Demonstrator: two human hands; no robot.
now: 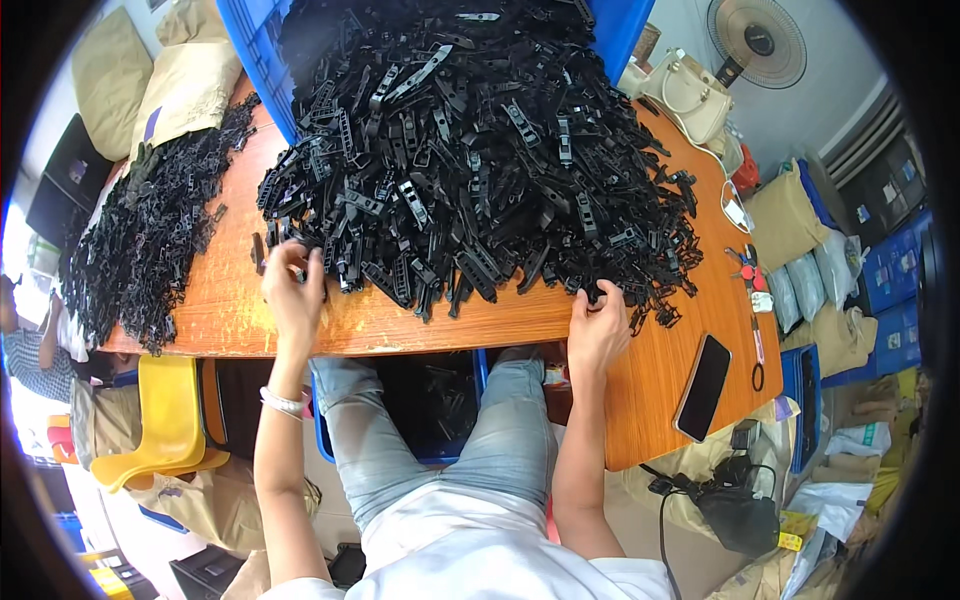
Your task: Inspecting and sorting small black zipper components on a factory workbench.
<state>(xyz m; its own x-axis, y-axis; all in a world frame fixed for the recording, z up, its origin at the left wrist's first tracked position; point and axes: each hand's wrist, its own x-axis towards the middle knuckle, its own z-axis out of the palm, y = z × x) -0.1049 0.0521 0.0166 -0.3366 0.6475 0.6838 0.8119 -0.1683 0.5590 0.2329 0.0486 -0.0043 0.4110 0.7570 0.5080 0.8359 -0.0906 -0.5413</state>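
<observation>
A big heap of black plastic parts (pixel 470 190), many of them long clip-like strips, spills from a tilted blue bin (pixel 258 60) onto the wooden table. At the heap's near left edge is my left hand (pixel 293 300), fingers curled in toward the parts; what lies between the fingertips is hard to make out. My right hand (pixel 598 335) reaches the near right edge, its thumb and fingers bent together around a small black plastic part. Under the table edge, between my knees, a blue crate (pixel 322 430) holds more black parts.
Another black pile (pixel 150 230) covers the table's left side, beside sacks (pixel 190 90). To the right lie a phone (pixel 703 388), pliers (pixel 745 265), scissors (pixel 757 350) and a white bag (pixel 690 95). A yellow chair (pixel 165 420) stands left; a fan (pixel 758 40) is at back right.
</observation>
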